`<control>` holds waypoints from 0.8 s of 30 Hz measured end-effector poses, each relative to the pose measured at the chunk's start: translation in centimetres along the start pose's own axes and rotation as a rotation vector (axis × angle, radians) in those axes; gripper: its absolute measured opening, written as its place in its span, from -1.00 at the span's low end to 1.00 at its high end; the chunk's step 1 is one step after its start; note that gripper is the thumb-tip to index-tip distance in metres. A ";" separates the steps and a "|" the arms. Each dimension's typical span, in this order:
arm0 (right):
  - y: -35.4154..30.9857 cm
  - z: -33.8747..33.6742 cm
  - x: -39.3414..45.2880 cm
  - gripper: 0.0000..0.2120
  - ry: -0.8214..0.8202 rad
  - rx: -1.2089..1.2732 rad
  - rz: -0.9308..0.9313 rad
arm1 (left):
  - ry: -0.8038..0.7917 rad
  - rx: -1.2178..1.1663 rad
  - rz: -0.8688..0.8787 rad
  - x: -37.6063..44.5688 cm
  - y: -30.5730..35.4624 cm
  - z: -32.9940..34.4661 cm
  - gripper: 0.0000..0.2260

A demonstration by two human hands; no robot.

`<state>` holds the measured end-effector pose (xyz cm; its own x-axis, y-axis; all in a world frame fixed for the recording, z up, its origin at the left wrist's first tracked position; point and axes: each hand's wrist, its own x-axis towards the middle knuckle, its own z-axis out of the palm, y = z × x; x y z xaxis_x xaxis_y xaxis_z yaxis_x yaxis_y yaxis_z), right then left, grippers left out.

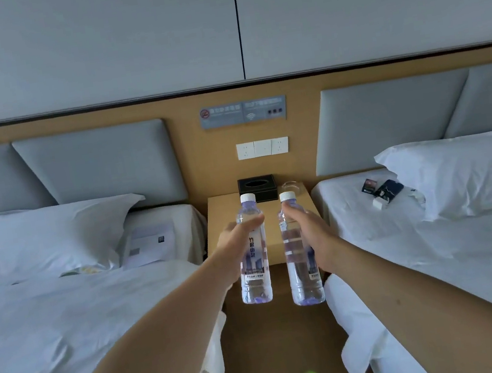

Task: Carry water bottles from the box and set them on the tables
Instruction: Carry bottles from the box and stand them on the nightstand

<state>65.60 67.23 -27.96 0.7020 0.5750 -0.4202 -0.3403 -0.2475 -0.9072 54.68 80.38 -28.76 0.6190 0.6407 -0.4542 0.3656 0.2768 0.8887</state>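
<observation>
Head view: each hand, left hand (237,245) and right hand (316,236), grips one upright bottle.

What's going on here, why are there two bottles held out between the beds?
A person stands in the aisle between two made beds, holding an upright water bottle in each of their hands: the left hand grips the left bottle and the right hand grips the right bottle. Both are held out toward the wooden nightstand, which carries a black tissue box and a glass. Neither bottle is set down yet.
</observation>
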 end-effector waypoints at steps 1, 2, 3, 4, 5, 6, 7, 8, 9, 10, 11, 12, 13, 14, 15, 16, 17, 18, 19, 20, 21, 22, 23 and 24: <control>-0.7 -0.3 1.9 -0.50 -0.018 0.019 0.019 | 0.001 0.022 0.008 1.7 0.7 0.3 -0.45; -1.6 -0.7 4.3 -0.53 -0.037 0.029 0.039 | 0.014 0.033 0.016 3.8 1.6 0.7 -0.46; -2.6 -1.0 6.8 -0.57 -0.061 0.031 0.056 | 0.025 0.034 0.016 5.6 2.6 1.1 -0.46; -3.5 -1.3 9.1 -0.60 -0.082 0.019 0.062 | 0.026 0.049 0.010 7.2 3.6 1.2 -0.46; -4.4 -1.4 11.0 -0.63 -0.096 0.008 0.060 | 0.024 0.066 0.001 8.8 4.5 1.4 -0.47; -5.1 -1.4 12.7 -0.65 -0.095 -0.001 0.049 | 0.024 0.088 -0.005 10.1 5.3 1.7 -0.49; -5.6 -1.4 14.5 -0.65 -0.091 0.005 0.034 | 0.024 0.097 -0.006 11.3 6.0 1.9 -0.51; -6.0 -1.5 16.2 -0.64 -0.089 0.006 0.025 | 0.024 0.093 -0.003 12.6 6.6 2.2 -0.53; -6.3 -1.5 17.7 -0.63 -0.090 0.002 0.022 | 0.029 0.083 0.002 14.0 6.9 2.4 -0.52; -6.6 -1.6 19.1 -0.62 -0.091 -0.013 0.022 | 0.038 0.078 0.001 15.4 7.3 2.6 -0.51; -6.8 -1.6 20.5 -0.59 -0.092 -0.038 0.019 | 0.045 0.076 -0.003 16.6 7.5 2.7 -0.50; -7.0 -1.6 21.8 -0.56 -0.090 -0.073 0.016 | 0.054 0.082 -0.013 17.6 7.8 2.9 -0.50; -7.1 -1.6 23.0 -0.54 -0.078 -0.114 0.013 | 0.075 0.095 -0.023 18.7 8.0 3.0 -0.50; -7.1 -1.6 24.2 -0.53 -0.063 -0.155 0.008 | 0.103 0.110 -0.030 19.8 8.1 3.1 -0.49; -7.2 -1.6 25.3 -0.54 -0.056 -0.182 -0.002 | 0.125 0.112 -0.032 21.0 8.2 3.1 -0.50; -7.3 -1.5 26.3 -0.55 -0.053 -0.201 -0.009 | 0.139 0.104 -0.040 22.1 8.4 3.1 -0.50; -7.4 -1.4 27.3 -0.56 -0.046 -0.226 -0.014 | 0.144 0.093 -0.050 23.3 8.6 2.9 -0.51; -7.6 -1.2 28.6 -0.56 -0.028 -0.259 -0.018 | 0.142 0.091 -0.066 24.8 8.8 2.6 -0.52; -7.7 -0.9 29.8 -0.56 -0.010 -0.293 -0.029 | 0.133 0.093 -0.076 26.2 8.9 2.4 -0.52; -7.7 -0.7 30.9 -0.56 0.006 -0.332 -0.044 | 0.122 0.099 -0.082 27.5 9.0 2.1 -0.51; -7.8 -0.3 32.2 -0.57 0.020 -0.380 -0.061 | 0.111 0.103 -0.085 29.0 9.1 1.8 -0.50; -7.9 0.1 33.5 -0.58 0.026 -0.433 -0.076 | 0.104 0.105 -0.093 30.5 9.2 1.6 -0.48; -8.0 0.7 34.9 -0.57 0.023 -0.484 -0.088 | 0.097 0.099 -0.103 32.2 9.3 1.3 -0.48; -8.2 1.2 36.4 -0.55 0.021 -0.532 -0.093 | 0.090 0.094 -0.119 34.0 9.4 1.0 -0.48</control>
<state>93.14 91.10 -35.81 0.7284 0.5989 -0.3329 0.0842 -0.5603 -0.8240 79.87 104.01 -35.90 0.5042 0.6702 -0.5447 0.4990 0.2888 0.8171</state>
